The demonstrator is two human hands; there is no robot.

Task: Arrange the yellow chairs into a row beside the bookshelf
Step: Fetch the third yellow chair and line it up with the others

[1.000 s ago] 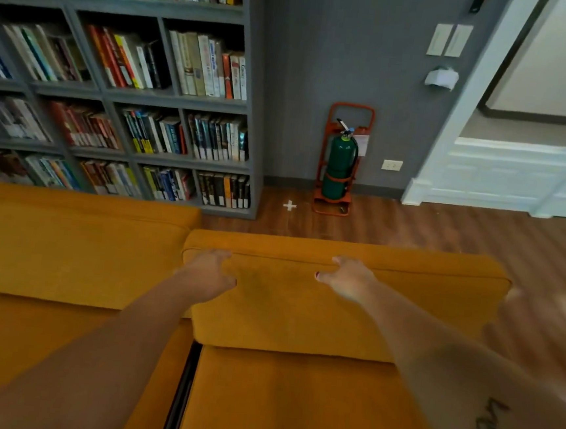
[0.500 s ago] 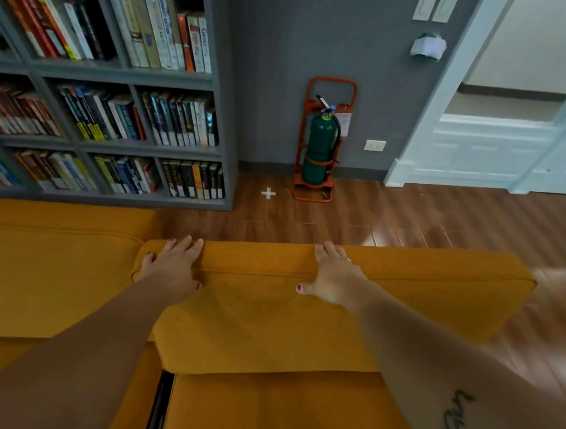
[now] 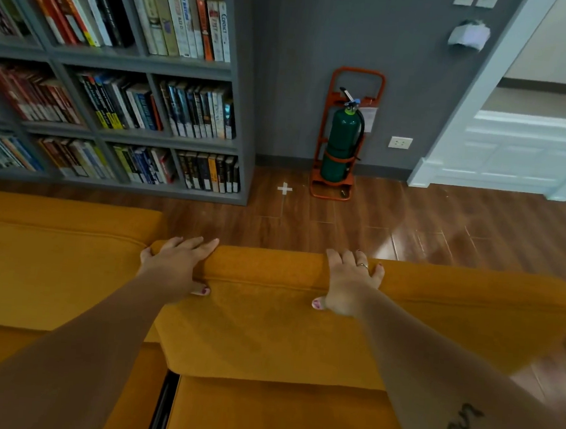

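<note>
Both our hands grip the top edge of the right chair's backrest (image 3: 300, 318): the left hand (image 3: 178, 263) sits near its left corner, fingers draped over the far side and thumb pressed into the front face, and the right hand (image 3: 349, 281) does the same further right, a ring on one finger. Our bare forearms reach in from the bottom of the view, the right one bearing a dark tattoo. This chair's seat cushion (image 3: 274, 419) shows below the backrest, and a dark gap separates it from the left chair (image 3: 48, 262), whose backrest stands just beside ours and slightly farther from us. Beyond both chairs, across a strip of wood floor (image 3: 444, 228), the grey bookshelf (image 3: 239, 108) rises at the upper left, its compartments packed with upright books. To its right, against the grey wall, a green extinguisher (image 3: 341, 140) stands in an orange stand, with a white cross mark (image 3: 284, 189) on the floor just left of it and a white socket (image 3: 400, 143) on the wall to the right. A white door frame (image 3: 473, 94) fills the upper right.
</note>
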